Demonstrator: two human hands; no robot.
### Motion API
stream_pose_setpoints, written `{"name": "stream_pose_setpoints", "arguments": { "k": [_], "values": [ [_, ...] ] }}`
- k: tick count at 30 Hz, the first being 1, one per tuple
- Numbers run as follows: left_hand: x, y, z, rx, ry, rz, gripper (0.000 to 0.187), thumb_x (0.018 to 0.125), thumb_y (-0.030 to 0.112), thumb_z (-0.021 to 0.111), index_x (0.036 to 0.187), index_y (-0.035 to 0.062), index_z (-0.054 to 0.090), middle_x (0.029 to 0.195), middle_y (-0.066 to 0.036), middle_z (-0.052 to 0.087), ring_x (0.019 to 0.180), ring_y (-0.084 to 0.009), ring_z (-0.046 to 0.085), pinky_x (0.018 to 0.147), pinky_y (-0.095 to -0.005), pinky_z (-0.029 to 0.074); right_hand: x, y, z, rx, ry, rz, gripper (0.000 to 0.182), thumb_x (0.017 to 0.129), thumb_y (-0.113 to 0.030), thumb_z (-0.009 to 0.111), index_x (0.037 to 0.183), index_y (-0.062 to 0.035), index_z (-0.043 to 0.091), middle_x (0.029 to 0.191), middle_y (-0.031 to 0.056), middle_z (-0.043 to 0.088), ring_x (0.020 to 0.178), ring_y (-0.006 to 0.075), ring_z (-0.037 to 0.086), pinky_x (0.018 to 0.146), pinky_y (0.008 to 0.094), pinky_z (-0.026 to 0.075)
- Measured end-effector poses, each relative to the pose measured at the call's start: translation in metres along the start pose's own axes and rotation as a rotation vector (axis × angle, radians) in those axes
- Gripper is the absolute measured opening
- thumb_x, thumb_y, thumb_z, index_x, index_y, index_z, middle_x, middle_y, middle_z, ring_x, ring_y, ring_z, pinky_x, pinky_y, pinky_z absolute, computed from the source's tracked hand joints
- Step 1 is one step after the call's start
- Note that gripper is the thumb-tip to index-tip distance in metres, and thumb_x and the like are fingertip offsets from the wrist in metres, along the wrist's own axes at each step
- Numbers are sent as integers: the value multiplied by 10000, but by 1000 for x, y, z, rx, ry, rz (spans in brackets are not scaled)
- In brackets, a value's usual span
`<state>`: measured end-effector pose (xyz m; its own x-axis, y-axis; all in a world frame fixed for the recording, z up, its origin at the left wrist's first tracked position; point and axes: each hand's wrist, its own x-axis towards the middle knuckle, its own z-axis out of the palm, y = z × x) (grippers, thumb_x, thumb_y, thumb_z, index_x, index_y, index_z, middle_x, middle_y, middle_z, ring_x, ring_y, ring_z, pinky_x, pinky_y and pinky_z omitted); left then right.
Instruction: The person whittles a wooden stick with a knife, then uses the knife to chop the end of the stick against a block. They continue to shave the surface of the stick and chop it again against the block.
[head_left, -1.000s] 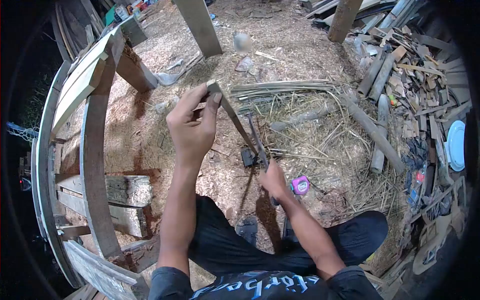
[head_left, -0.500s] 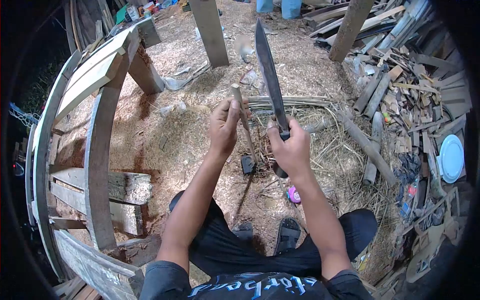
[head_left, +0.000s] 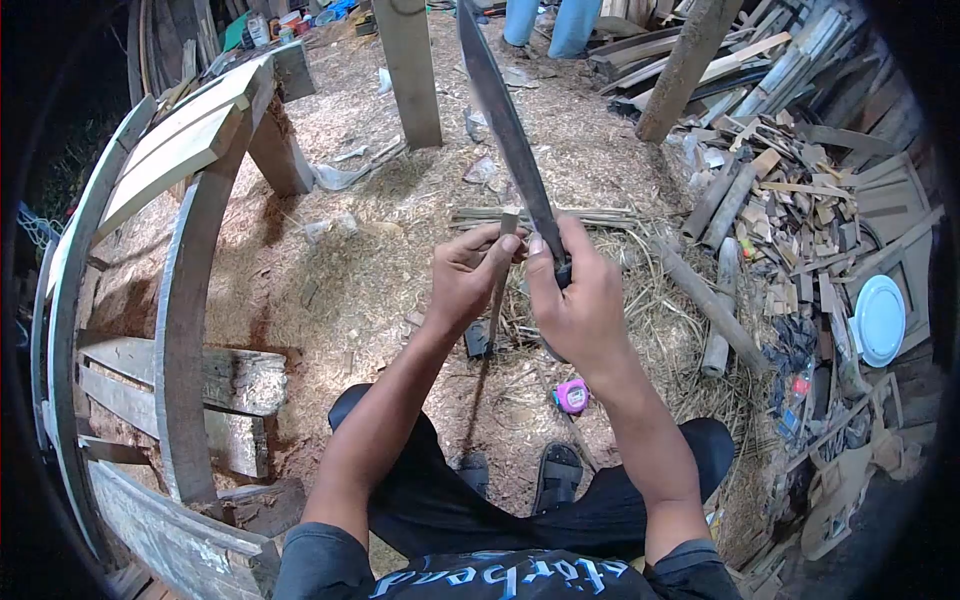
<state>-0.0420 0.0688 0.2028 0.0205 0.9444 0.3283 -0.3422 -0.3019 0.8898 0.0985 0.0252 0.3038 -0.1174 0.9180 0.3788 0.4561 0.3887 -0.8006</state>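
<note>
My left hand [head_left: 468, 275] pinches a thin wooden stick [head_left: 497, 298] near its upper end, the stick standing nearly upright. A long machete [head_left: 507, 135] with a dark blade is gripped by its handle in my right hand [head_left: 578, 290]. Its blade points up and slightly left, its lower part close beside the stick's top. Both hands are near each other over the ground. Just under the stick's lower end lies a small black block [head_left: 478, 340].
A pink tape measure [head_left: 571, 396] lies on shavings before my feet. Thin strips [head_left: 590, 216] and a round pole [head_left: 708, 300] lie ahead. A curved wooden frame [head_left: 190, 330] stands left; wood scraps [head_left: 790, 190] and a pale blue lid [head_left: 879, 320] are right. Posts [head_left: 408, 75] rise ahead.
The machete has swung left at its tip, and my right hand has come closer to the left. My left hand has shifted right and lower with the stick, which is now more upright.
</note>
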Motion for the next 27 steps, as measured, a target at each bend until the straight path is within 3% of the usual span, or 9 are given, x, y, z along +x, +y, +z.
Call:
{"name": "stream_pose_setpoints", "arguments": {
  "k": [3,19,22,24,25,27],
  "values": [
    [0,1,3,81,-7,79,207,970,97,658,1103,-52,712,1003,-90,721,895,-104,657,779,-255,535,-1,2,2,4,5,8,299,961,-142,559,1211,21,570,662,196,621,579,353,665,517,425,473],
    [-2,1,8,50,-32,53,202,937,68,695,1101,-45,722,1052,-93,721,938,-116,651,801,-258,523,1,-3,-9,-54,-37,45,305,957,-128,551,1212,38,569,666,232,630,598,383,672,519,445,478],
    [1,11,3,210,-92,71,273,982,142,632,1165,-52,688,1107,-135,709,1009,-173,657,882,-310,518,2,-7,-13,-97,-54,37,327,947,-126,542,1220,53,557,674,248,633,610,403,669,552,477,498],
    [15,30,-4,449,186,388,377,1026,220,503,1254,-53,627,1171,-181,678,1120,-250,626,978,-384,481,3,-15,-18,-161,-115,141,309,930,-122,543,1179,58,559,679,262,635,632,435,662,596,511,512],
    [32,41,-11,527,241,502,431,1032,241,391,1288,-43,591,1234,-199,636,1205,-299,572,1048,-430,428,3,-13,-18,-158,-115,143,309,930,-122,543,1179,58,559,679,262,635,632,435,662,596,511,512],
    [75,91,-2,593,247,862,401,1032,225,360,1215,-40,599,1250,-191,608,1212,-322,551,1040,-424,408,2,-6,-17,-190,-121,111,275,916,-116,543,1131,55,561,681,274,636,651,462,652,621,526,516]
  ]
}}
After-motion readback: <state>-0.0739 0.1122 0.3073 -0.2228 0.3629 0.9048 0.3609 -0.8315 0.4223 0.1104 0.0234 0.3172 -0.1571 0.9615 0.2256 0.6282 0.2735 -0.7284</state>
